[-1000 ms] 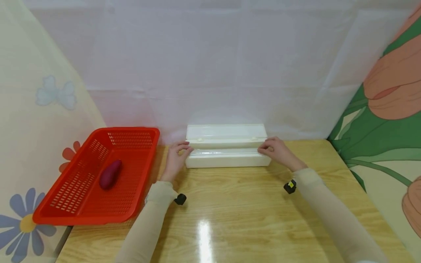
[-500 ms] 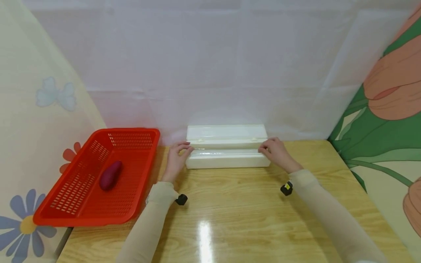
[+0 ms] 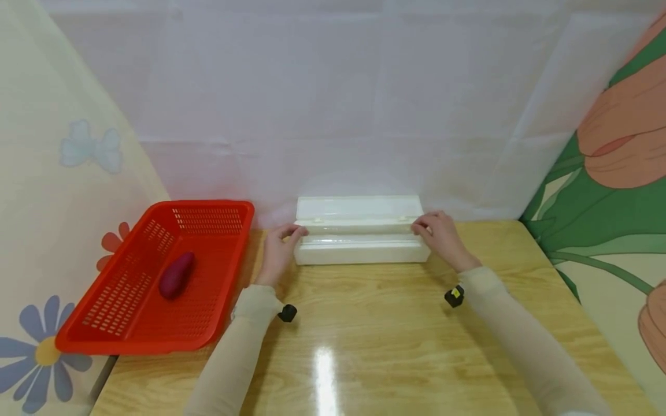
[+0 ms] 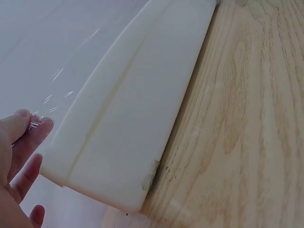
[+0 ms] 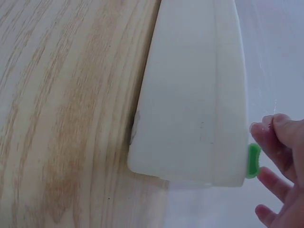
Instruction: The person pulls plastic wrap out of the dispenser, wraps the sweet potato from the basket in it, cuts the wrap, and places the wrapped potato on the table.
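A white cling film dispenser (image 3: 361,256) stands on the table against the back wall, its lid (image 3: 359,207) tipped back. Between thumb and index finger, my left hand (image 3: 279,251) pinches one corner of the clear cling film (image 4: 58,75) at the box's left end. The other corner is pinched by my right hand (image 3: 444,240) at the right end, where fine stretch lines run from the fingertips in the right wrist view. The film spans the opening between both hands, close above the box. A small green piece (image 5: 253,161) sits at the dispenser's right end beside my lower fingers.
A red plastic basket (image 3: 218,323) stands on the left of the table, with a purple eggplant-like vegetable (image 3: 177,275) lying in it. The wooden table (image 3: 374,346) stretches in front of the dispenser. White cloth hangs right behind it.
Both hands have risen slightly and moved a little toward the back with the film's edge, which now sits higher against the raised lid. The basket and dispenser stay in place.
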The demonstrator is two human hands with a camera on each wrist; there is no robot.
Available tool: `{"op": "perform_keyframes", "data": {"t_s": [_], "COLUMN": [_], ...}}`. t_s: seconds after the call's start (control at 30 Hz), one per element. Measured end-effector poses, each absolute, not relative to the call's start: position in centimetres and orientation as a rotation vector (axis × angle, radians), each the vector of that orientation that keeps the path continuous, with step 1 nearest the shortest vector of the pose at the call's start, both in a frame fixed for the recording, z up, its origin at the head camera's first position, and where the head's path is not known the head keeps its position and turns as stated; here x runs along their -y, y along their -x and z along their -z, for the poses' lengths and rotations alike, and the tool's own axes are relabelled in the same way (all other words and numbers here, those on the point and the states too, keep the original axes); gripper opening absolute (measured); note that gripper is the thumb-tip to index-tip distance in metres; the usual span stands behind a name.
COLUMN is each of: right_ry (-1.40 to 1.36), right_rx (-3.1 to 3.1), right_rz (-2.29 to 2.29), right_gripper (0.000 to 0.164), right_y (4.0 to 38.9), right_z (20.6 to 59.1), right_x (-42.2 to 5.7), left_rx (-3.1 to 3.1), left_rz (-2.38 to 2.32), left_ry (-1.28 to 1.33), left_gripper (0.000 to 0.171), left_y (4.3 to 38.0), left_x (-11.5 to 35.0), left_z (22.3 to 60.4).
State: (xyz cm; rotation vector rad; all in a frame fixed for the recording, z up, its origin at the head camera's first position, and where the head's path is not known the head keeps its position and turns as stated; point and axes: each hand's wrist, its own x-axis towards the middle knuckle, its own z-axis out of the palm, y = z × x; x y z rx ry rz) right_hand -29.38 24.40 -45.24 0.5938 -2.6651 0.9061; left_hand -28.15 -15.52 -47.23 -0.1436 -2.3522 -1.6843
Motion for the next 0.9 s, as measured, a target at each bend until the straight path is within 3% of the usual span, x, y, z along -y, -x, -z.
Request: {"op": "perform_keyframes", "data": {"t_s": [0.33,0.9], "right_ry": [-0.599,-0.715], "right_rx": [2.62,2.424], "right_rz": [-0.928,-0.874], "right_gripper": [0.014,0.006], "right_y": [28.4,26.0], "right_z": [43.4,39.9], "right_x": [-24.5,-24.7], "left_rx": [2.283,2.069], "left_rz": [1.717,1.688], "left_ry": [0.181,0.264], "left_gripper": [0.025,0.016], "left_y": [27.1,24.8], "left_x": [15.4,15.0], "left_z": [45.9,42.9]}}
